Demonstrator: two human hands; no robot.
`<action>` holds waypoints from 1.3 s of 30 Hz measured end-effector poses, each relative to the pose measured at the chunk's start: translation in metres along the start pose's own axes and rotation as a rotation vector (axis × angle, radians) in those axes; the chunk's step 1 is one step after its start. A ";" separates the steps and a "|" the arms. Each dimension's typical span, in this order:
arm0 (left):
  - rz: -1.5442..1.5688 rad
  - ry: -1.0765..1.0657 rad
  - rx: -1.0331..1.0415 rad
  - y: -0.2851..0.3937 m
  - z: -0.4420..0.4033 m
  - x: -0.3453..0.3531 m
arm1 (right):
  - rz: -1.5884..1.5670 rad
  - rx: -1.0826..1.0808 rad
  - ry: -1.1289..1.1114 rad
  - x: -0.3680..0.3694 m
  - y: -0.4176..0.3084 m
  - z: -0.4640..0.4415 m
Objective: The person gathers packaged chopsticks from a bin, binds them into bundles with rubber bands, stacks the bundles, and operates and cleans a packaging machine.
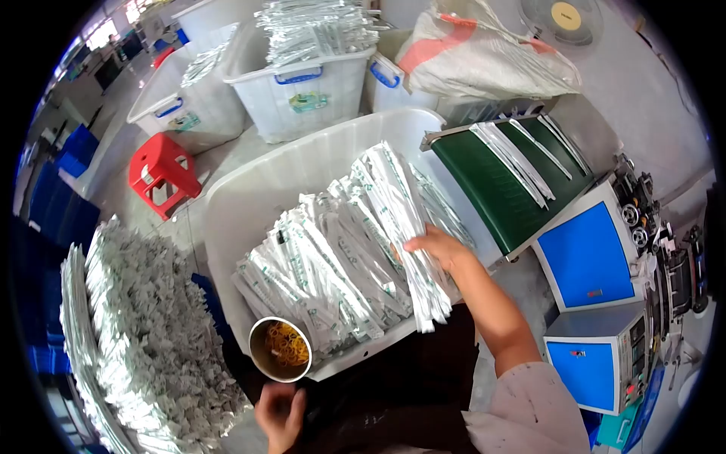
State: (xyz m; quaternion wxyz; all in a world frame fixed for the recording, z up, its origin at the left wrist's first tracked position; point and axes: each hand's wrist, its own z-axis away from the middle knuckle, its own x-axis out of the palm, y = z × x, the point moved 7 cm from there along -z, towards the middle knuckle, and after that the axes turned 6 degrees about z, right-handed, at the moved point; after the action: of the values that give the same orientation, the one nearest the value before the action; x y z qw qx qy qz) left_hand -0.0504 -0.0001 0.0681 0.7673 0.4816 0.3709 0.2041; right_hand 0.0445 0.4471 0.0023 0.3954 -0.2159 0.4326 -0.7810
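Note:
My right hand (437,248) is closed around a bundle of long white paper-and-foil packets (401,204), thumb on top. The bundle lies slanted over many similar loose packets (321,257) in a large white plastic bin (246,178). Just below a metal cup (258,362), my left hand (278,415) is curled with its fingers drawn in; whatever it may hold is hidden. Yellow-brown rubber bands (287,346) fill part of the cup, which sits at the near left corner of the bin.
A green conveyor belt (484,193) carrying several packets slopes toward the bin from the right. Blue-fronted machine boxes (586,257) stand beyond it. On the left are a tall stack of packets (144,325) and a red stool (162,170). Filled tubs (302,98) and a woven sack (484,53) stand behind.

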 end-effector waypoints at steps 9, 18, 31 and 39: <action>1.452 -1.082 -0.205 0.088 -0.100 0.159 | -0.658 0.059 -0.828 0.222 0.066 0.174; 1.397 -0.675 -0.162 0.053 -0.068 0.100 | 0.018 -0.199 -0.514 0.191 0.045 0.128; 1.550 -0.327 -0.305 0.019 -0.072 0.080 | 0.478 -0.274 0.316 0.137 0.061 0.011; 1.587 -0.577 -0.298 0.029 -0.084 0.112 | 0.913 -0.668 0.239 0.202 0.028 0.202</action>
State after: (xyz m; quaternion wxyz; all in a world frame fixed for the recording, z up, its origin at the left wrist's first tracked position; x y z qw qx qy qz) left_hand -0.0419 0.1373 0.0303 0.5169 0.5258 -0.3164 0.5968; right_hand 0.0738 0.1742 0.0855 0.5511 -0.0306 0.7467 -0.3712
